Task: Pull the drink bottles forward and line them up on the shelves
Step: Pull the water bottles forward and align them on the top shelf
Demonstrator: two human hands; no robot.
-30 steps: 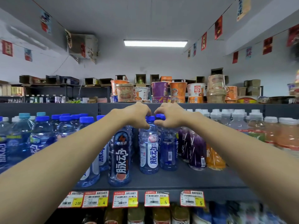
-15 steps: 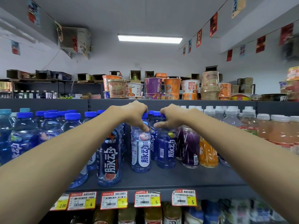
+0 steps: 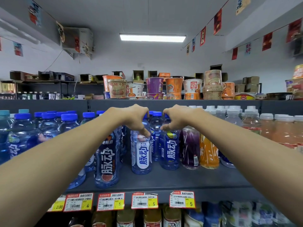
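Observation:
Blue-capped drink bottles stand on a dark grey shelf (image 3: 164,181). My left hand (image 3: 134,117) is closed over the top of a pale blue bottle with a white label (image 3: 141,154). My right hand (image 3: 177,119) grips the top of a darker blue bottle with a blue label (image 3: 170,153) just to its right. Both bottles stand upright, set back from the shelf's front edge. A dark-labelled bottle (image 3: 107,163) stands further forward on the left. A purple bottle (image 3: 190,148) and an orange bottle (image 3: 209,153) stand to the right.
More blue bottles (image 3: 49,126) crowd the shelf's left side and pale pink drinks (image 3: 270,128) the right. Price tags (image 3: 145,200) line the shelf front, with bottles on the shelf below. Instant noodle cups (image 3: 155,86) sit on the top shelf.
Both hands stayed on the two bottle tops. The two bottles have come forward a little and stand slightly further apart. The darker blue bottle's label now faces me.

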